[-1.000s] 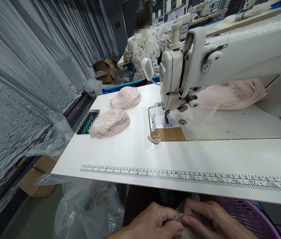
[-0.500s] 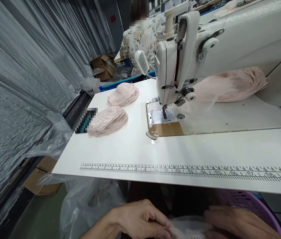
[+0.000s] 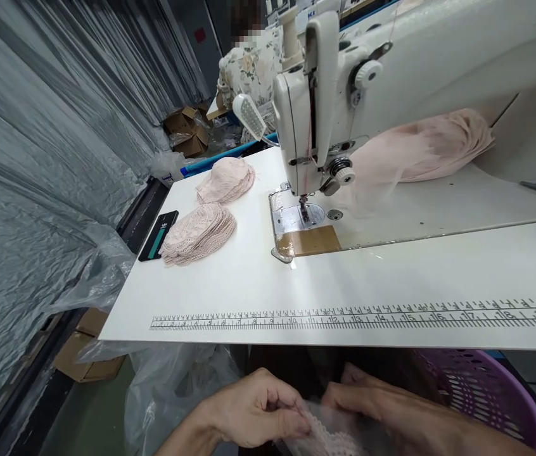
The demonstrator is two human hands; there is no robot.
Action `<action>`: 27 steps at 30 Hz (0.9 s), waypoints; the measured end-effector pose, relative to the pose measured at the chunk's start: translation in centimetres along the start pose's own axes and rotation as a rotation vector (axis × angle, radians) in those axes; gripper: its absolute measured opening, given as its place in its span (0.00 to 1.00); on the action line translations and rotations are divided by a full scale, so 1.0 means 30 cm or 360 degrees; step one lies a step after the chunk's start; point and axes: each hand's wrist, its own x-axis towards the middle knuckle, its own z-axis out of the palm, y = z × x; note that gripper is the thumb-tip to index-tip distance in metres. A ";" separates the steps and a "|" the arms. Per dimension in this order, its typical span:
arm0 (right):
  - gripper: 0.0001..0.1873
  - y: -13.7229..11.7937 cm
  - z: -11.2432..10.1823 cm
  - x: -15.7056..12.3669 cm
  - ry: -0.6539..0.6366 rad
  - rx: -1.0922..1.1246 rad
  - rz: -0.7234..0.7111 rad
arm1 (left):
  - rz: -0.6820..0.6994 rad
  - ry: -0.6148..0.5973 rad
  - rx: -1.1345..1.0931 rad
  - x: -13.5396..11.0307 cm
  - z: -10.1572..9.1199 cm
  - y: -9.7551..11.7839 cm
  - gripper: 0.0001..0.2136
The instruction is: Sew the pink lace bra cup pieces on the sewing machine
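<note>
Below the table edge, my left hand (image 3: 263, 411) pinches the edge of a pale pink lace piece (image 3: 329, 437) between thumb and fingers. Sheer mesh extends from its scalloped edge towards my right hand (image 3: 367, 402). My right hand is curled at the mesh, its fingertips partly hidden. Above the hands, on the table, stands a white sewing machine (image 3: 291, 133) with its presser foot (image 3: 304, 209) over the metal needle plate (image 3: 282, 220). Two stacks of pink lace cups, a near stack (image 3: 199, 234) and a far stack (image 3: 227, 179), lie left of the machine.
A black phone (image 3: 158, 235) lies at the table's left edge. Pink fabric (image 3: 424, 149) is bundled under the machine arm. A purple basket (image 3: 486, 392) stands below right; a clear plastic bag (image 3: 173, 392) hangs below left. A person (image 3: 251, 76) sits beyond the machine.
My right hand has moved left, closer to my left hand, and its fingers are now curled at the mesh. My left hand keeps its pinch on the lace. The view has shifted slightly.
</note>
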 end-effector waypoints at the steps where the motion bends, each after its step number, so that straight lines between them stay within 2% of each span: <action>1: 0.18 0.011 0.014 -0.003 -0.0030 0.0031 0.0103 | -0.0037 0.0074 -0.0086 -0.001 0.004 -0.010 0.32; 4: 0.12 0.067 0.050 -0.013 -0.0161 0.0093 0.0343 | -0.0100 0.0236 -0.0269 -0.001 0.018 -0.036 0.31; 7: 0.03 0.103 0.057 -0.002 -0.0174 0.0172 0.0314 | -0.0110 0.0277 -0.0362 0.005 0.030 -0.043 0.27; 11: 0.05 0.105 0.036 0.027 -0.0264 0.0297 0.0226 | -0.0155 0.0143 -0.0527 0.014 0.043 -0.031 0.19; 15: 0.08 0.100 0.014 0.029 -0.0336 0.0370 0.0218 | -0.0198 0.0187 -0.0454 0.026 0.052 -0.027 0.08; 19: 0.05 0.100 0.015 0.010 -0.0365 0.0387 0.0232 | -0.0225 0.0178 -0.0524 0.029 0.051 -0.041 0.08; 23: 0.07 0.099 0.036 0.001 -0.0297 0.0246 0.0321 | -0.0193 0.0170 -0.0566 0.006 0.035 -0.051 0.10; 27: 0.04 0.068 0.044 0.011 -0.0342 0.0184 0.0298 | -0.0170 0.0044 -0.0435 -0.016 0.021 -0.040 0.14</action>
